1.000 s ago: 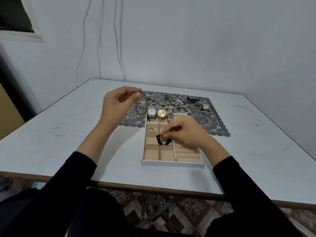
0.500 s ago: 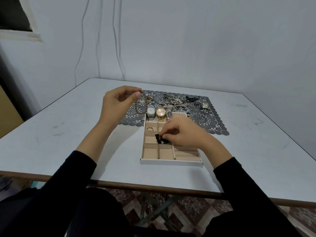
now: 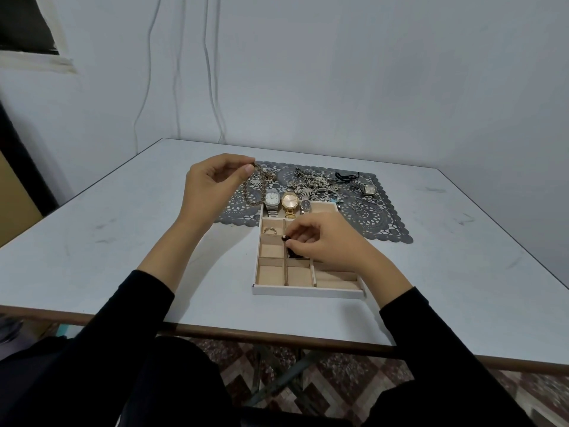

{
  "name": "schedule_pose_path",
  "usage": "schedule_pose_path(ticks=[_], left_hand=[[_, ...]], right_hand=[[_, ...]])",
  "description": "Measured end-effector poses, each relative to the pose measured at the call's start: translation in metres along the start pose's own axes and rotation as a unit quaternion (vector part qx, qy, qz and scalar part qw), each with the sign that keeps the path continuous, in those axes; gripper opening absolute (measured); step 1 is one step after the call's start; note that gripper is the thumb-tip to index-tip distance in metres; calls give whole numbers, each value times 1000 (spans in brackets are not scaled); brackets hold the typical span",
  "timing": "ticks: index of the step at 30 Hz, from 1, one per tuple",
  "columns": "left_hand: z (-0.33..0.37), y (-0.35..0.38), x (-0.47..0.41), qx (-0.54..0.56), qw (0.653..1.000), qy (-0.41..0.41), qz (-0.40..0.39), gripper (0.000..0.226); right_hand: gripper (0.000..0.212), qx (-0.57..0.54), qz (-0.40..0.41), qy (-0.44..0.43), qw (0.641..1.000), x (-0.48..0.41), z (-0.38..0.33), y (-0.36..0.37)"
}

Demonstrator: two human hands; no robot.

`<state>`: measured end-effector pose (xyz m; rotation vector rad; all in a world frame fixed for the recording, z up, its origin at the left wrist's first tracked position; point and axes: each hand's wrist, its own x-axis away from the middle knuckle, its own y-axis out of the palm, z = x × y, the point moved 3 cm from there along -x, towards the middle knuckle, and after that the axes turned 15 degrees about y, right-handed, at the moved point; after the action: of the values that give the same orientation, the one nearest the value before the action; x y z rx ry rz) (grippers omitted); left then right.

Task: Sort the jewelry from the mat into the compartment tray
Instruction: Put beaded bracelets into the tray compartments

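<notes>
A white compartment tray (image 3: 308,290) with beige lining sits on the table in front of a grey lace mat (image 3: 378,220). My right hand (image 3: 326,245) pinches a black beaded bracelet (image 3: 292,254) low in a middle compartment. My left hand (image 3: 209,186) is raised over the mat's left end and pinches a braided chain (image 3: 255,192) that hangs in a loop. A gold ring (image 3: 270,230) lies in a small left compartment. A silver watch (image 3: 272,200) and a gold watch (image 3: 290,202) lie in the tray's far section. Tangled jewelry (image 3: 314,183) is heaped on the mat.
Another watch (image 3: 368,188) and several small rings (image 3: 363,206) lie on the mat's right part. The white table (image 3: 123,248) ends at a brown front edge (image 3: 277,334). A wall with hanging cables (image 3: 212,87) stands behind it.
My right hand has lowered the black bracelet deeper into the middle compartment. My left hand has held the chain almost still.
</notes>
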<state>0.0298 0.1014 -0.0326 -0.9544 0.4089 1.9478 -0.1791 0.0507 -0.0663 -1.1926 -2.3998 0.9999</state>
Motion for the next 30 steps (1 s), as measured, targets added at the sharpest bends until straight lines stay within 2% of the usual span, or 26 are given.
schedule_pose_path(ticks=[5,12,24,30], left_hand=[[0,1,1,-8,1000,2,-2,13],[-1,-1,2,-7,1000,-3,2,13],[-3,-3,5,-6,1000,-10,2,14],[-6,-4,8,0,1000,-10,3,14]], right_hand=[[19,-25,-8,3,1000,-1,6,-3],[16,-60,-13,12,998,-2,8,-12],[20,-49,0,6,999,-2,8,-15],[20,-9,-26,-6,1000,-4,5,-14]])
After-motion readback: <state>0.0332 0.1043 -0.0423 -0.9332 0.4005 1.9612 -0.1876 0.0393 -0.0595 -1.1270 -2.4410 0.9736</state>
